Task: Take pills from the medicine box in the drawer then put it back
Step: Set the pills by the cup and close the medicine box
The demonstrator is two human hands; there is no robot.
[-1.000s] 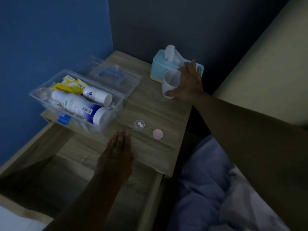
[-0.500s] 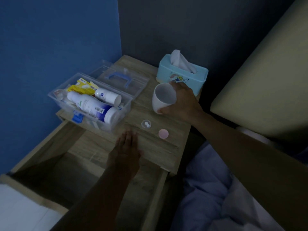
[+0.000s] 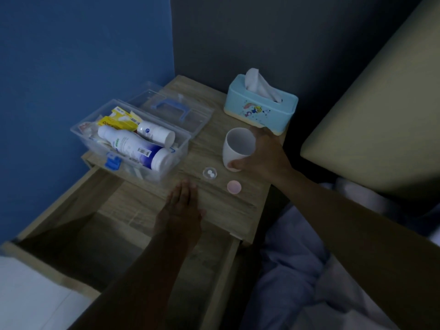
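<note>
A clear plastic medicine box [image 3: 181, 148] stands open on the left of the wooden nightstand [image 3: 250, 203], holding white bottles [image 3: 133, 145] and yellow packets. Its lid [image 3: 171, 108] with a blue handle lies flat behind it. A small clear cap [image 3: 209, 173] with two white pills sits on the wood, and a pink cap [image 3: 234, 187] lies to its right. My right hand [image 3: 264, 156] grips a white cup [image 3: 238, 148] just behind the caps. My left hand [image 3: 182, 208] rests flat, fingers together, on the nightstand's front edge above the open drawer [image 3: 71, 234].
A light-blue tissue box [image 3: 260, 107] stands at the back right of the nightstand. Blue and dark walls close in behind and to the left. A beige headboard [image 3: 371, 120] and pale bedding [image 3: 297, 270] lie to the right. The room is dim.
My right hand took hold of the white cup beside the tissue box and drew it toward the pill cap. My left hand stayed at the front edge.
</note>
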